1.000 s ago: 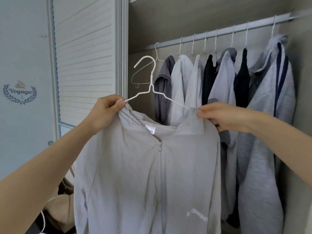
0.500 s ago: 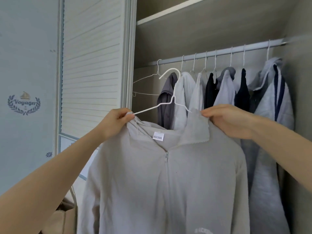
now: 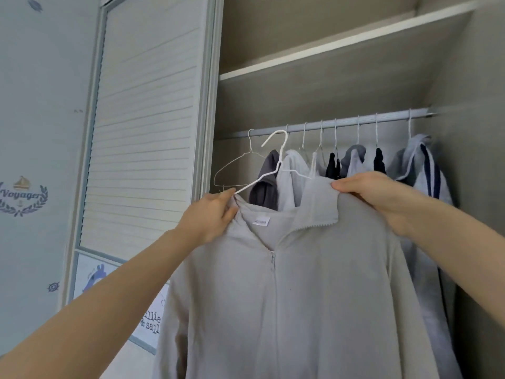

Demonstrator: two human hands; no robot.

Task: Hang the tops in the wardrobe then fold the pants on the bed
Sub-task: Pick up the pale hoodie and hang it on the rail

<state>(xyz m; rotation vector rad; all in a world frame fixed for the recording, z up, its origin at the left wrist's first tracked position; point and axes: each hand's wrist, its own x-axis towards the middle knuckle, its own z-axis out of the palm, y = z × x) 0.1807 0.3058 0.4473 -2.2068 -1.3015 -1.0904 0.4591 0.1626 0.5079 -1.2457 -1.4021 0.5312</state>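
Observation:
A light grey zip-up hooded top (image 3: pixel 300 296) hangs on a white wire hanger (image 3: pixel 276 162) in front of the open wardrobe. My left hand (image 3: pixel 210 217) grips the top's left shoulder together with the hanger's arm. My right hand (image 3: pixel 374 195) grips the right shoulder by the hood. The hanger's hook sits just below the metal rail (image 3: pixel 341 124), near its left end, apart from it. The pants and the bed are out of view.
Several tops (image 3: pixel 355 162) hang on the rail to the right, and one bare wire hanger (image 3: pixel 237 168) hangs at the far left. A shelf (image 3: pixel 328 45) runs above the rail. A louvred sliding door (image 3: pixel 142 119) stands to the left.
Both hands have lifted the top and hanger higher, bringing the hook up close under the rail. The view has tilted upward, showing the shelf.

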